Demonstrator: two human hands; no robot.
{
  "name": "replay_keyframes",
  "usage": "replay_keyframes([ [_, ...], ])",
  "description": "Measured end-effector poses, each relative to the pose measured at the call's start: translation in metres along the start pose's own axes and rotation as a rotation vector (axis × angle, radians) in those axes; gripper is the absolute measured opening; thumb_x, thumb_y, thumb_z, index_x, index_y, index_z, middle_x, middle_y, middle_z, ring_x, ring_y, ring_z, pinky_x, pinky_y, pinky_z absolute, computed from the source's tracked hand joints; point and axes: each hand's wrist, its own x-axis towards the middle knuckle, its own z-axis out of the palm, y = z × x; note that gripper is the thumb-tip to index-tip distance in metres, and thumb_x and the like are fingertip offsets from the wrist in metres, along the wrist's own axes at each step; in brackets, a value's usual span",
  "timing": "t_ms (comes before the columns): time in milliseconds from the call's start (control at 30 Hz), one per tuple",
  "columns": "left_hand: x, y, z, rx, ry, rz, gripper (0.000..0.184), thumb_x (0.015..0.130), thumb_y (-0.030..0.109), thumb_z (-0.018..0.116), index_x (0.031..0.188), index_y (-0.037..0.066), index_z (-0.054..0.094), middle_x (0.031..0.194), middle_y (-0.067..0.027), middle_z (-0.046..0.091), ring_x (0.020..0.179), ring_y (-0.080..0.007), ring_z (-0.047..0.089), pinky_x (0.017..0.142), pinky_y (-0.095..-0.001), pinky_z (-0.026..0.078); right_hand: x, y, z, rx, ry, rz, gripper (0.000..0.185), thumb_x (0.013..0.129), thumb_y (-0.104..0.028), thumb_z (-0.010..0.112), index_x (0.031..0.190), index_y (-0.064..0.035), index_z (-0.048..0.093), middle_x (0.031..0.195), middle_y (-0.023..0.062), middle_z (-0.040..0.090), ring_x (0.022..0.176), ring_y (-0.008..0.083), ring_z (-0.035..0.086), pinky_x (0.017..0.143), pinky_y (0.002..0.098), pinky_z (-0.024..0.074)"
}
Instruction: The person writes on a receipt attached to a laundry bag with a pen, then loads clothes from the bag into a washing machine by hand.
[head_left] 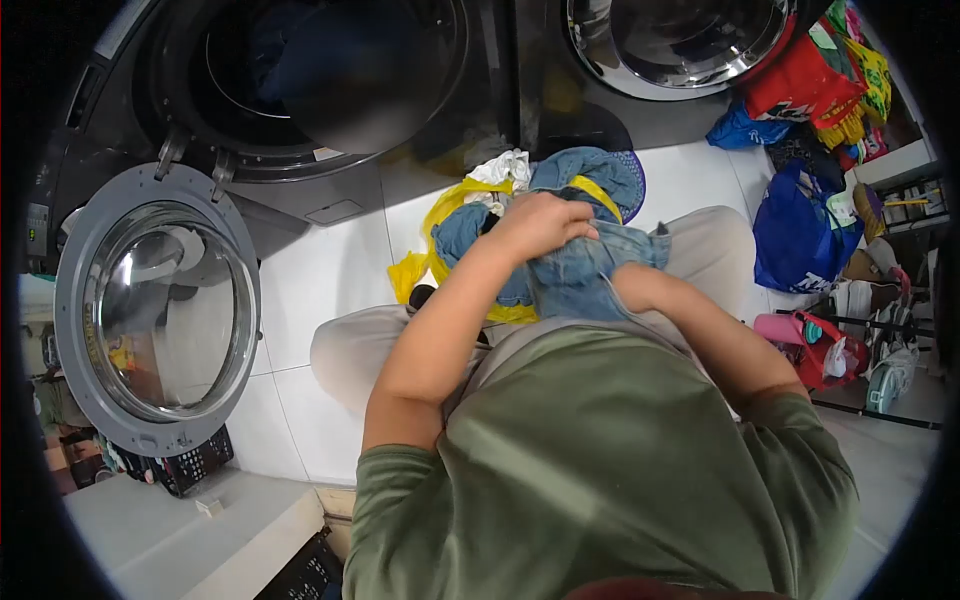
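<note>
A faded blue denim garment (575, 275) is out in the open, stretched across the person's lap just above the tiled floor (290, 390). The left hand (540, 225) lies over its upper part with fingers curled, gripping the cloth; the right hand (634, 288) goes in under the fabric — its fingers are hidden, so I cannot tell whether they are closed.

As for how far things are, the handling of this garment looks partway through: it is neither laid down nor inside any container. More denim clothes (590, 172) and a crumpled white cloth (508, 168) lie beside it, on and around a bright yellow plastic bag (407, 272).

The dark front-loading washer (340, 190) has its round glass door (165, 300) swung wide, and dark blue fabric shows inside the drum, though much of the opening is blurred. A second machine's round glass door (680, 45) is at the upper right; its contents cannot be made out. Farther right, a glossy blue bag (800, 235) sits below a pile of red, yellow and green bags (805, 85), contents unclear.
</note>
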Motion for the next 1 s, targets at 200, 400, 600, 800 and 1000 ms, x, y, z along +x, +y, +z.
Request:
replay_keyframes([
  [200,0.016,0.033,-0.005,-0.226,-0.054,-0.037,0.038,0.078,0.049,0.069,0.090,0.013,0.068,0.080,-0.0145,0.067,0.078,-0.0323,0.066,0.065,-0.0431,0.049,0.005,-0.020,0.013,0.212,0.959,-0.401,0.027,0.084,-0.026,0.054,0.101,-0.0098,0.067,0.102,0.0149,0.066,0.094,0.0330,0.062,0.081,0.0432,0.0479],
  [400,-0.020,0.032,0.034,-0.056,-0.090,-0.173,0.041,0.082,0.050,0.064,0.098,0.012,0.067,0.088,-0.0179,0.068,0.087,-0.0357,0.065,0.074,-0.0468,0.050,0.020,-0.002,0.060,0.479,0.227,-0.291,0.035,0.087,-0.013,0.051,0.118,-0.0027,0.061,0.122,0.0199,0.058,0.109,0.0353,0.057,0.091,0.0384,0.0460],
  [600,-0.030,0.001,0.003,-0.354,0.150,-0.298,0.032,0.084,0.040,0.068,0.092,0.008,0.070,0.078,-0.0139,0.067,0.071,-0.0236,0.065,0.067,-0.0358,0.049,-0.076,-0.009,0.033,0.440,0.946,-0.255,0.036,0.081,0.004,0.053,0.115,-0.0039,0.062,0.097,0.0170,0.062,0.091,0.0323,0.061,0.078,0.0389,0.0501],
  [800,-0.006,0.012,-0.033,-0.309,0.133,-0.307,0.032,0.081,0.043,0.068,0.086,0.011,0.072,0.072,-0.0131,0.065,0.070,-0.0307,0.063,0.062,-0.0392,0.047,-0.019,-0.009,-0.007,0.389,1.150,-0.143,0.034,0.079,-0.010,0.067,0.113,-0.0084,0.063,0.093,0.0123,0.056,0.085,0.0304,0.061,0.072,0.0393,0.0504],
  [1000,-0.025,-0.008,-0.041,-0.188,0.192,-0.271,0.026,0.082,0.033,0.071,0.087,0.008,0.072,0.074,-0.0120,0.067,0.065,-0.0263,0.064,0.060,-0.0355,0.048,0.008,-0.011,-0.018,0.246,1.083,-0.150,0.040,0.072,-0.032,0.076,0.100,-0.0069,0.063,0.093,0.0139,0.059,0.086,0.0316,0.064,0.073,0.0418,0.0512],
])
